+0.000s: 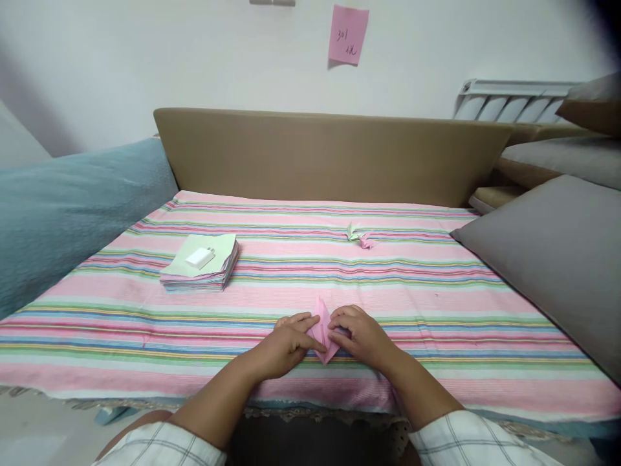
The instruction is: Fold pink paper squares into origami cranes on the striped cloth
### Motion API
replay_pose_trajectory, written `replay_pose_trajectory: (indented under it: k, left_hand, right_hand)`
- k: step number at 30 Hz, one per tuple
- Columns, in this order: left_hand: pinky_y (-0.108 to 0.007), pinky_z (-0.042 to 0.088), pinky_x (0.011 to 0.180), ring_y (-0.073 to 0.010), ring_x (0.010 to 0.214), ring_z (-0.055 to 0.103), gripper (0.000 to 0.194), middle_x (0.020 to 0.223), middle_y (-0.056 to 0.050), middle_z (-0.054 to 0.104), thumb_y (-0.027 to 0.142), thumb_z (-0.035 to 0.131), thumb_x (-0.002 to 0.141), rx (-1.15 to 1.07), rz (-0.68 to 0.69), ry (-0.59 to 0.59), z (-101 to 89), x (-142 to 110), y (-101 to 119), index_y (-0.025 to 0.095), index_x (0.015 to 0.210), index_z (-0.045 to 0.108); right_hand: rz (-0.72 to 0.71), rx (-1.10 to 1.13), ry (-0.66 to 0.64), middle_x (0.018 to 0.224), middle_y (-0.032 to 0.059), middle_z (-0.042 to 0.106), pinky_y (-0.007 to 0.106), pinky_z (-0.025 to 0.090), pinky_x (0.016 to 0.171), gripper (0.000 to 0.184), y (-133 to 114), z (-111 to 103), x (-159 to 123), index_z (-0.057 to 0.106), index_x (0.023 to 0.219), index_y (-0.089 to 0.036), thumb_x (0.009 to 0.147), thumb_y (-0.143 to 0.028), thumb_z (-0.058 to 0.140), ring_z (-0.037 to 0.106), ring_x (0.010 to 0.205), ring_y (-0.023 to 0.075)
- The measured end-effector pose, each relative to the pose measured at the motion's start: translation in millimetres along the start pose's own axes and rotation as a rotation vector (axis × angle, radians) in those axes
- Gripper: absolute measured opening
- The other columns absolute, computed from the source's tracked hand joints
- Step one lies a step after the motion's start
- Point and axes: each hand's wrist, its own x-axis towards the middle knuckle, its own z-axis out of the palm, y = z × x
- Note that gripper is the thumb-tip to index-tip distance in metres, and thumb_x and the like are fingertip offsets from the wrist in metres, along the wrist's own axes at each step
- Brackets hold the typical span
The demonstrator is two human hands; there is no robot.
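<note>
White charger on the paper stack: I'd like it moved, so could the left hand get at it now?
Probably yes: nothing covers the white charger or stands between it and the left hand, though that hand is touching folded pink paper.

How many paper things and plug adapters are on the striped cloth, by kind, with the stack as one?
Small pale green folded-paper figure and small pink folded-paper figure: 2
Larger pink folded-paper diamond: 1
Square-cornered stack of pastel paper sheets: 1
White blocky plug adapter: 1
Total: 5
</note>
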Motion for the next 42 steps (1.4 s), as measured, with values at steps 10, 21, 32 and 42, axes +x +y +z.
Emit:
replay_pose_trajectory:
  k: [10, 21, 32, 42]
  left_hand:
    - [-0.052, 0.029, 0.1, -0.0306, 0.131, 0.028, 0.04, 0.143, -0.002, 0.035, 0.014, 0.047, 0.083, 0.073, 0.054, -0.028, 0.3, -2, 1, 0.039, 0.111, 0.06]
    - [-0.05, 0.027, 0.101, -0.0284, 0.131, 0.028, 0.042, 0.142, -0.001, 0.036, 0.016, 0.05, 0.082, 0.066, 0.058, -0.026, 2.1, -1, -5, 0.039, 0.116, 0.056]
    - [-0.049, 0.033, 0.094, -0.0325, 0.116, 0.043, 0.064, 0.13, -0.01, 0.05, 0.057, 0.074, 0.054, 0.133, -0.044, 0.293, 30.4, 5, 12, 0.022, 0.105, 0.057]
    - [-0.046, 0.019, 0.101, -0.0185, 0.104, 0.051, 0.027, 0.103, 0.0, 0.065, 0.012, 0.046, 0.08, 0.2, 0.071, 0.307, 25.8, 7, 9, 0.028, 0.098, 0.059]
  right_hand:
    - [0.015, -0.019, -0.004, 0.091, 0.0047, 0.063, 0.035, 0.044, 0.08, 0.007, 1, 3, 0, 0.063, 0.083, -0.021, 0.079, -0.023, 0.058, 0.055, 0.089, 0.0193]
    - [0.01, -0.012, -0.009, 0.092, 0.0055, 0.063, 0.035, 0.044, 0.082, 0.007, 2, 3, -2, 0.063, 0.083, -0.02, 0.076, -0.023, 0.062, 0.056, 0.09, 0.0195]
    - [0.147, 0.063, 0.021, 0.088, 0.0043, 0.062, 0.033, 0.043, 0.079, 0.009, -2, 2, 1, 0.062, 0.085, -0.02, 0.08, -0.023, 0.056, 0.056, 0.087, 0.0192]
    - [0.295, 0.154, -0.006, 0.085, 0.0016, 0.062, 0.03, 0.047, 0.065, 0.054, 0, 2, -1, 0.027, 0.135, -0.021, 0.084, -0.026, 0.046, 0.058, 0.069, 0.0167]
